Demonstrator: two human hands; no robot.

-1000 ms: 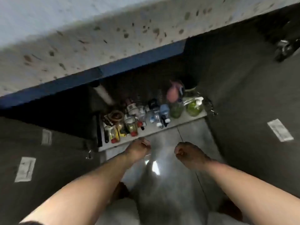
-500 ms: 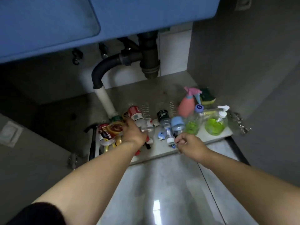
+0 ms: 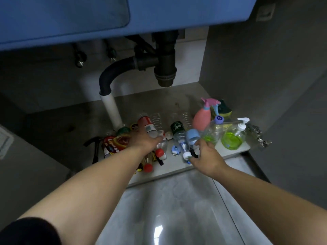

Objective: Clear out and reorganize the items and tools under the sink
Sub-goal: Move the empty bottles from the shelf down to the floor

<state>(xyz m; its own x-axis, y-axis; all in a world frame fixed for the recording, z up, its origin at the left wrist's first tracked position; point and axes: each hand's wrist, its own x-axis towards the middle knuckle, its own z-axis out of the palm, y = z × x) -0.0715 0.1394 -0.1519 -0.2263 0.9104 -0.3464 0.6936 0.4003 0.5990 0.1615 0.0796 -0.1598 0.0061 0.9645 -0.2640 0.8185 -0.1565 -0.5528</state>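
Under the blue sink, several bottles lie in a heap on the cabinet floor. My left hand rests on top of a clear red-labelled bottle, fingers curved over its neck; whether they grip it is hidden. My right hand curls beside the white cap of a green-labelled bottle and below a blue-capped bottle; its grip is hidden too. A pink spray bottle and a green soap pump bottle stand to the right.
A black drain trap and a white pipe hang over the back of the floor. A hammer lies at the left edge and a sponge at the back right. A door hinge juts out on the right. Glossy floor tiles lie in front.
The view has dropped from the countertop edge to inside the cabinet. Both hands moved forward from above the floor tiles onto the bottles.
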